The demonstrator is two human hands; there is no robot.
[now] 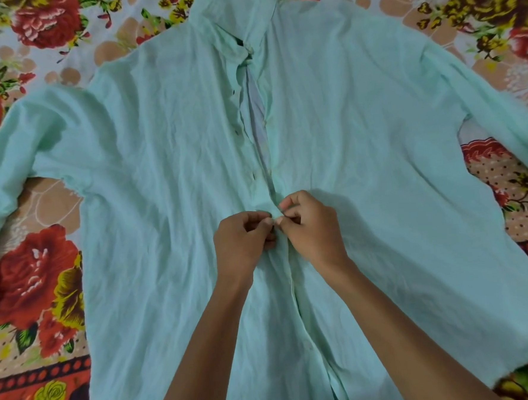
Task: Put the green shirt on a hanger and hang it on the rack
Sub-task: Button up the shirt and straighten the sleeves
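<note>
Floral bedsheet [38,275]: red, yellow blooms; soft even light.

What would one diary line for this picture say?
stage: working a button | green shirt: flat on floral sheet, placket partly open | left hand, right hand: pinching placket | hanger, rack: not in view

The shirt [162,181] runs off the picture: its collar top at the upper edge, both sleeve ends at the side edges, its hem at the bottom. It hides most of the bed [44,275] beneath. Both hands [243,241] [312,227] meet at the placket, covering the button there; whether it is fastened cannot be told.
</note>
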